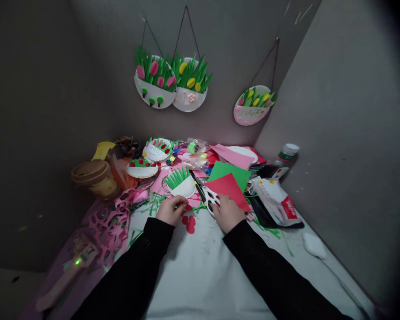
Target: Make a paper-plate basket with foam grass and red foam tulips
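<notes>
My left hand [171,210] is closed in a pinch on a small red paper piece, just in front of a half paper plate with green paper grass [181,183]. More red cut-out pieces [189,222] lie on the white surface beside it. My right hand [227,213] is curled around white-handled scissors [210,198], whose dark blades point away towards the back. A red paper sheet [229,189] lies over a green sheet [231,172] right beside the right hand.
Finished plate crafts hang on the wall [171,84], [253,105]. Other plate crafts [142,168], stacked pots [90,174], pink cut-out scrap [108,220], a glue gun [70,271], a glue bottle [286,158] and a white packet [276,198] crowd the table.
</notes>
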{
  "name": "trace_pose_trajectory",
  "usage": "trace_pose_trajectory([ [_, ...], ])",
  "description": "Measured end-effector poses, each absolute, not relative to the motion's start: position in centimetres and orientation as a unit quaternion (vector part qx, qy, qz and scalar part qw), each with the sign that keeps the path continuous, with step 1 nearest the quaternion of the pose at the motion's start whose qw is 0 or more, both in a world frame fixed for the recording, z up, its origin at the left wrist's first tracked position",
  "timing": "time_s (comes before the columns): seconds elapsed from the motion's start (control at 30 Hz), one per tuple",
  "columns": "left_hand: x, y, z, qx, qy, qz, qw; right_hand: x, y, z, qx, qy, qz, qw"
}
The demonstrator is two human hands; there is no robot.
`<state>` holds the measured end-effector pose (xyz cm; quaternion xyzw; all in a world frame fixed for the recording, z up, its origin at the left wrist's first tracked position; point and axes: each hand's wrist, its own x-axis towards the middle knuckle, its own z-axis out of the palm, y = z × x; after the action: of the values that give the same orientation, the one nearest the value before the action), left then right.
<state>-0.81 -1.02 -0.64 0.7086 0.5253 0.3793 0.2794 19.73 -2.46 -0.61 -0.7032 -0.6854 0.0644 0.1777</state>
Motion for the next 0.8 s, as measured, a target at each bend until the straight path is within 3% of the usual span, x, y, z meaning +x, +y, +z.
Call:
trace_pose_trajectory([
  [0.13, -0.1, -1.5, -1.0, 0.728, 0.499, 0.360, 0.303, 19.8, -2.4, -0.9, -0.614, -0.726, 0.037, 0.308],
  [0.23, 0.2, -1.7, -1.1, 0.739, 0.482, 0.359, 0.304, 18.8, -2.3, -1.1, -0.507, -0.743, 0.151, 0.411],
  [0.37, 0.4, -1.9, -0.8, 0.742, 0.483, 0.356, 0.299, 17.2, -2.0, -1.5, -0.457, -0.726, 0.296, 0.420],
  [0.63, -0.3, -1.7, 0.4, 0.714, 0.506, 0.373, 0.307, 17.1, -1.7, -2.4, -0.465, -0.649, 0.388, 0.461],
  [0.7, -0.8, -1.5, 0.8, 0.727, 0.516, 0.336, 0.302, 17.6, -1.7, -2.6, -0.479, -0.615, 0.394, 0.487],
  [0.8, -1.2, -1.4, 1.3, 0.795, 0.492, 0.185, 0.303, 18.0, -2.0, -2.9, -0.485, -0.592, 0.397, 0.507],
])
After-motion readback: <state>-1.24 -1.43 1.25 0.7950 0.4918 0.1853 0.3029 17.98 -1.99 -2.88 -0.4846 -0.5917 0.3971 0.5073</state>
